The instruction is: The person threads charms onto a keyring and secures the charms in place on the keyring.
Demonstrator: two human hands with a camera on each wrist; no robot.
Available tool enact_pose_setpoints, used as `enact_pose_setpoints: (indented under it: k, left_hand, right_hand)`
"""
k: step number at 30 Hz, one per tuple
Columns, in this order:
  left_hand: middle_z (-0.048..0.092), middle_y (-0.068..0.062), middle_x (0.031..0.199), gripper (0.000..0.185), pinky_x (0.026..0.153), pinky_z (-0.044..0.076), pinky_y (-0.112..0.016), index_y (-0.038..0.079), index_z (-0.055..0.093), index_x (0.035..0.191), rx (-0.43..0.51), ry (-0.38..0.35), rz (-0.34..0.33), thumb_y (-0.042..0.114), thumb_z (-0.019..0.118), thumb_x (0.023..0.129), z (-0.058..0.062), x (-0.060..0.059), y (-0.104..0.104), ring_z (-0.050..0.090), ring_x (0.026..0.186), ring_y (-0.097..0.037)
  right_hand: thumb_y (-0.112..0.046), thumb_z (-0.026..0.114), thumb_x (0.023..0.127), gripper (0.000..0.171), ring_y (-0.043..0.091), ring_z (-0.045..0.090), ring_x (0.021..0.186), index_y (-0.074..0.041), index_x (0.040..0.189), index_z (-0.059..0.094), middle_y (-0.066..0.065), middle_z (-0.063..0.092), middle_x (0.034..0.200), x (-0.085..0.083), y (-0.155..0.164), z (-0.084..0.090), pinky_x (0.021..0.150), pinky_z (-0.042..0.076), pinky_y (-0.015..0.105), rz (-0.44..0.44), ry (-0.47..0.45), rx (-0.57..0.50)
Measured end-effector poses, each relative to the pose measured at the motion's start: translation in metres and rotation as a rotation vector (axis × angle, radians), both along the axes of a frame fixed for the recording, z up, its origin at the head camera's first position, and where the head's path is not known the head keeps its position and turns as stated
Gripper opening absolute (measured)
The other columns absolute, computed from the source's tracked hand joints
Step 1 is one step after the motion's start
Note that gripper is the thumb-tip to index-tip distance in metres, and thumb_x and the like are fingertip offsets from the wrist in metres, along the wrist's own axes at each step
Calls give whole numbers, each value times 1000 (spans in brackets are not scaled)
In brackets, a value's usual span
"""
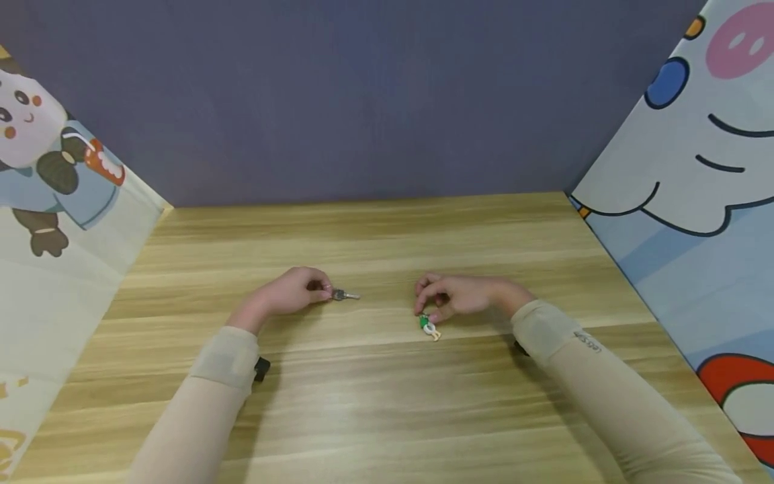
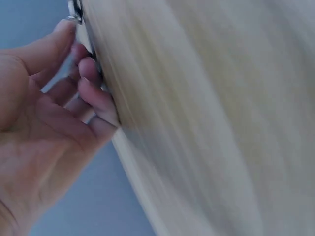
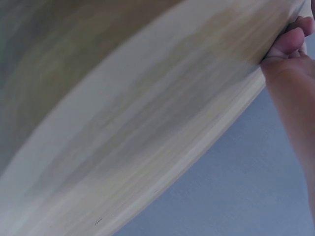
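Observation:
A small metal key (image 1: 346,295) with a dark head lies on the wooden table, its blade pointing right. My left hand (image 1: 299,290) pinches the head end between thumb and fingertips; the left wrist view shows this hand (image 2: 59,103) with a shiny metal bit at the thumb tip. To the right is a little figure charm (image 1: 430,327), green at the top with a white ring-shaped middle and pale yellow legs. My right hand (image 1: 456,294) holds its green end between thumb and fingertip. In the right wrist view only part of that hand (image 3: 290,54) shows, the charm hidden.
The wood-grain table (image 1: 387,417) runs back to a plain dark grey-blue wall (image 1: 375,101). Side panels with cartoon prints, a left panel (image 1: 109,235) and a right panel (image 1: 641,161), flank it. A black wrist device (image 1: 262,369) shows beneath the left sleeve.

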State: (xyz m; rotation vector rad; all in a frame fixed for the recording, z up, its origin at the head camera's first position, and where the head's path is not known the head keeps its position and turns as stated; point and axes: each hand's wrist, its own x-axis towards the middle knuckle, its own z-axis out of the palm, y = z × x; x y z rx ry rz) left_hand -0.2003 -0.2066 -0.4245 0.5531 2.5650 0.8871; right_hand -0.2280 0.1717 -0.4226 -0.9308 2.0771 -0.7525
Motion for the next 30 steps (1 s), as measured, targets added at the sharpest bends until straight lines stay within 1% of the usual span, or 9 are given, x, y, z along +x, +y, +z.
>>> enact_pose_setpoints:
  k: [4, 8, 13, 15, 18, 21, 25, 27, 30]
  left_hand:
    - [76, -7, 103, 12, 88, 54, -34, 8, 75, 109, 97, -36, 55, 16, 67, 106, 0, 3, -7, 66, 94, -17]
    - [77, -12, 106, 18, 85, 61, -35, 4, 74, 116, 199, -107, 87, 17, 66, 106, 6, 7, -6, 72, 94, -22]
    - [78, -16, 113, 28, 91, 60, -45, 2, 73, 124, 280, -146, 76, 23, 60, 110, 22, 10, 0, 72, 103, -32]
    - [77, -18, 115, 30, 93, 58, -50, 5, 73, 125, 294, -152, 70, 25, 57, 112, 29, 12, 2, 71, 108, -36]
    - [77, -18, 118, 31, 95, 58, -50, 8, 73, 127, 297, -161, 58, 26, 53, 114, 35, 13, 4, 69, 113, -38]
    - [77, -17, 118, 33, 91, 58, -49, 7, 73, 129, 290, -161, 42, 26, 51, 114, 39, 14, 7, 68, 114, -40]
    - [78, -15, 116, 34, 93, 58, -52, 3, 71, 130, 299, -132, 15, 24, 49, 115, 44, 16, 11, 66, 113, -42]
    - [78, -13, 115, 33, 96, 58, -53, 3, 72, 129, 291, -92, 7, 23, 51, 115, 46, 17, 14, 68, 112, -39]
    - [80, -10, 113, 29, 99, 59, -50, 6, 74, 126, 249, -2, -17, 21, 53, 113, 50, 19, 20, 73, 111, -28]
  right_hand:
    - [-23, 72, 102, 21, 20, 50, 111, -21, 123, 75, 6, 48, 144, -2, 1, -3, 97, 46, 31, -2, -9, -11]
    - [-22, 70, 104, 23, 19, 53, 111, -18, 126, 73, 5, 57, 140, -4, 7, -5, 96, 48, 31, -20, -13, -50]
    - [-21, 66, 106, 29, 21, 63, 120, -12, 134, 69, 6, 71, 132, -4, 19, -4, 104, 53, 35, -88, -40, -111]
    - [-21, 65, 107, 31, 23, 65, 127, -10, 136, 67, 6, 72, 134, -3, 22, -2, 110, 53, 38, -116, -62, -146]
    - [-19, 64, 108, 35, 26, 67, 129, -3, 139, 64, 11, 74, 132, -2, 23, 5, 111, 55, 41, -181, -93, -200]
    - [-17, 62, 109, 37, 31, 70, 122, 2, 141, 60, 19, 74, 128, -3, 21, 15, 106, 58, 40, -252, -76, -241]
    - [-18, 59, 110, 37, 40, 70, 117, -2, 143, 61, 26, 71, 124, -4, 15, 28, 97, 59, 35, -314, -10, -269]
    - [-20, 58, 111, 33, 42, 70, 111, -5, 140, 65, 27, 72, 119, -5, 12, 32, 88, 59, 31, -348, 21, -280]
    - [-21, 56, 112, 26, 42, 65, 95, -6, 125, 73, 22, 73, 112, -6, 6, 36, 69, 53, 26, -401, 65, -311]
